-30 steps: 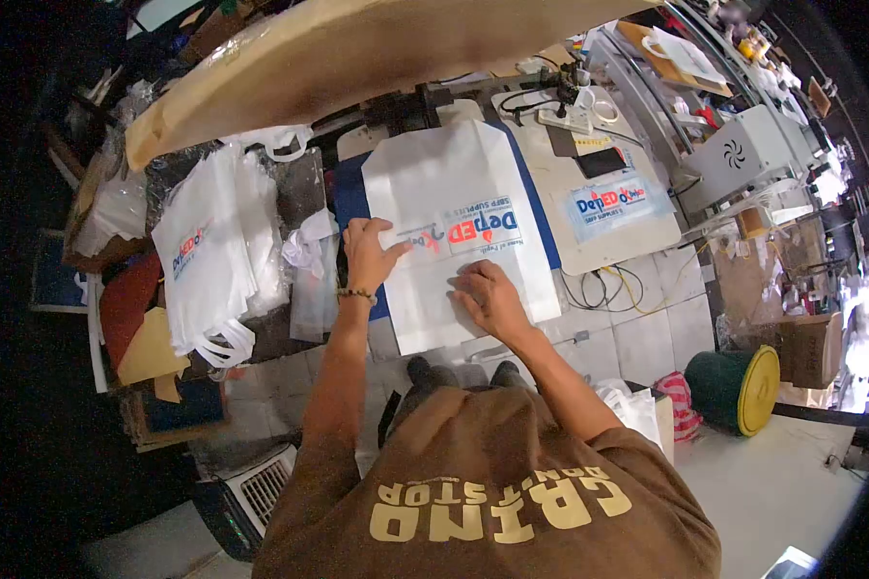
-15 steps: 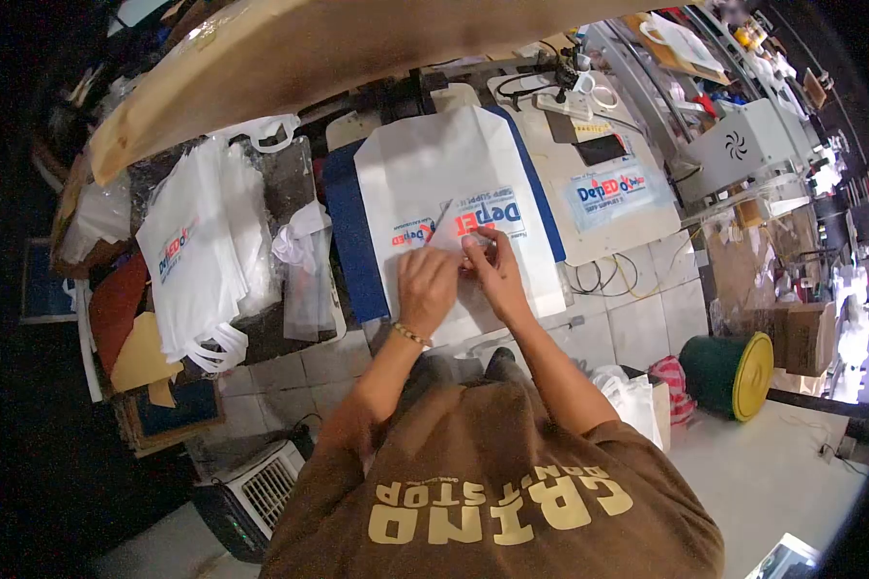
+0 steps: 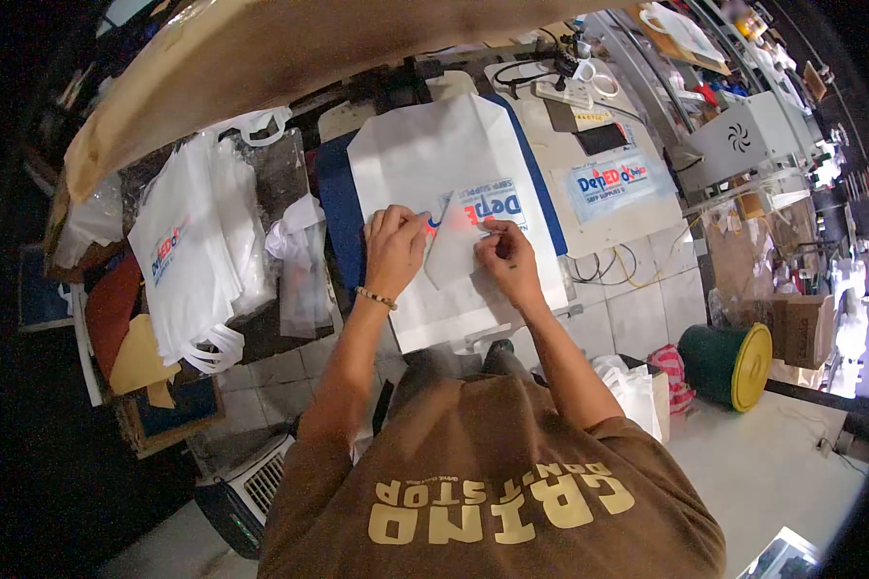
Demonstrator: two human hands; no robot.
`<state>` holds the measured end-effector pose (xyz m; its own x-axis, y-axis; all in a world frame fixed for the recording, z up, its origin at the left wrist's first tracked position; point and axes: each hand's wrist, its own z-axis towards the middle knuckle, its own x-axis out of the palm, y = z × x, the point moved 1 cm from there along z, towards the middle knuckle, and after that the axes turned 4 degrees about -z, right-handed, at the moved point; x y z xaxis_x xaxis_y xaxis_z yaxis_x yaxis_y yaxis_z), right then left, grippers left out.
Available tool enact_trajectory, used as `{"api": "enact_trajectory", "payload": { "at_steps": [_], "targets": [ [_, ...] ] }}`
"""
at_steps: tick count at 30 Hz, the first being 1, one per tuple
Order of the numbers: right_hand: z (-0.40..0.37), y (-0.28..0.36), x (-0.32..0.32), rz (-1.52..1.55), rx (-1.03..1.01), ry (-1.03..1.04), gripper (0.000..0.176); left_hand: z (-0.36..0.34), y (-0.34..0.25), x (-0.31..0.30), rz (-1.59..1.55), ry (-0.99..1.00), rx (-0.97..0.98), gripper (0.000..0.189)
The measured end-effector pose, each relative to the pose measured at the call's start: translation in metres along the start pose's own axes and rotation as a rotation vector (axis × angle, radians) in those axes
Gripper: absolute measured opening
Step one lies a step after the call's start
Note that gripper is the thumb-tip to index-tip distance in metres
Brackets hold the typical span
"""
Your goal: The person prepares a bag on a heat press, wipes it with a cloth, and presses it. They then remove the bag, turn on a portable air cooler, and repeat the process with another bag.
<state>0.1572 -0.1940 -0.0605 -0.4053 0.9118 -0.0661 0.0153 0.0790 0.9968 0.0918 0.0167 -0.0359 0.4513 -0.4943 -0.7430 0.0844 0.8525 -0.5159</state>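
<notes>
A white bag (image 3: 430, 145) with a red and blue print lies flat on a blue pad (image 3: 336, 193). A clear transfer film (image 3: 454, 253) is folded back diagonally across the printed area. My right hand (image 3: 508, 265) is closed in a pinch at the film's right side, just below the blue lettering. On the left part of the bag rests my left hand (image 3: 394, 253), a beaded bracelet at its wrist. Its fingers are stretched out over the print, with the fingertips near the film's folded edge. Part of the print is hidden under this hand and the film.
Stacked white printed bags (image 3: 188, 232) lie on the left. On the right table are a printed film sheet (image 3: 613, 186), a dark phone-like object (image 3: 603, 139) and a power strip (image 3: 563, 94). A large tan board (image 3: 290, 58) overhangs the front. A green bin (image 3: 719, 362) stands at right.
My hands have moved apart: the left one leftward and up onto the bag, the right one slightly right and down. More of the folded-back film now shows between them.
</notes>
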Motion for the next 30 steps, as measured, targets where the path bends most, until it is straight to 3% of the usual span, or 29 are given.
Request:
{"api": "enact_trajectory", "payload": {
  "at_steps": [11,14,19,30],
  "targets": [
    [-0.001,-0.006,-0.002,-0.037,-0.003,-0.008,0.032,-0.005,0.007,0.007,0.074,0.050,0.076,0.028],
    [0.000,-0.007,-0.002,-0.059,-0.008,-0.014,0.030,-0.003,0.011,0.008,-0.198,-0.084,-0.052,0.027],
    [0.000,-0.007,-0.001,-0.071,-0.009,-0.023,0.029,-0.003,0.006,0.006,-0.022,0.002,0.003,0.026],
    [-0.001,-0.001,0.000,0.015,-0.004,0.004,0.028,0.008,0.005,-0.005,0.055,0.122,0.127,0.029]
  ]
}}
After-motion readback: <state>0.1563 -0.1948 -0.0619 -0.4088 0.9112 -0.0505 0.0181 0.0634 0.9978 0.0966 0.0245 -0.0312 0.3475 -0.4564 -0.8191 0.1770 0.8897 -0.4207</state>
